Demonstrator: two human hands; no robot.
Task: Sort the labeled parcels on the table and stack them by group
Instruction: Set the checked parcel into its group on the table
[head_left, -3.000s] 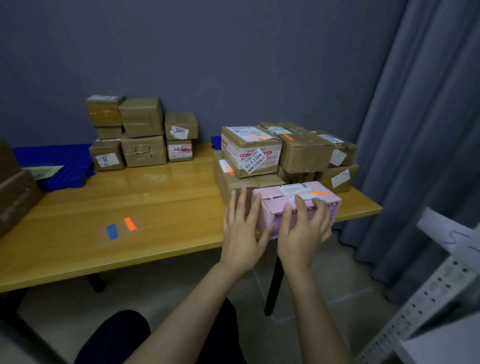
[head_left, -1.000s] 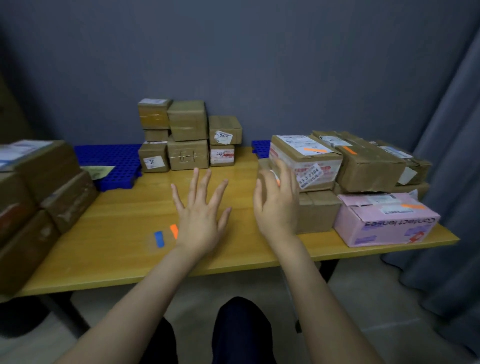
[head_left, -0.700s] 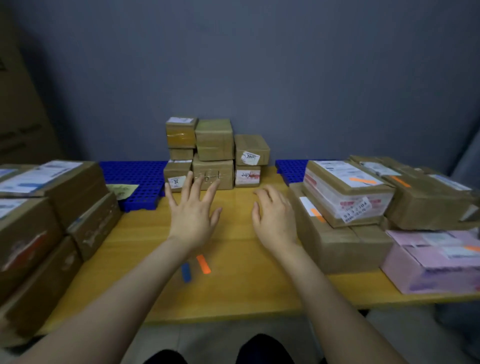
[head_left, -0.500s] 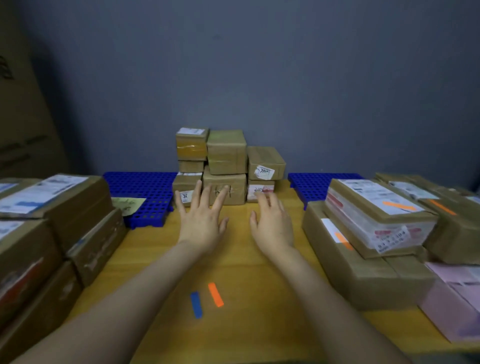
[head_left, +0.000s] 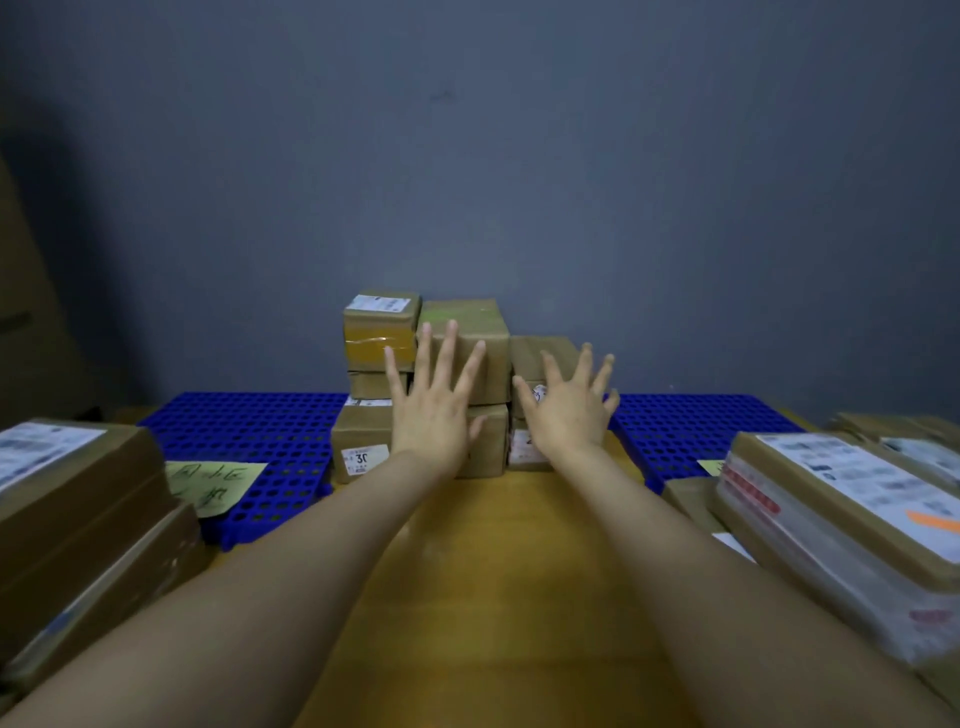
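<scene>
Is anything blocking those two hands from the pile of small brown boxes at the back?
Nothing visible does. The open left hand and right hand reach over the yellow wooden table straight at the stacked small brown cardboard parcels.

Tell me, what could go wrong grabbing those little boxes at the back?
The back stack is piled in uneven columns; pulling a lower box could topple those above. The left grip and right grip are open and spread before different boxes, so a one-sided lift might slip. The right forearm lies close to the right-hand parcels and might nudge them.
</scene>
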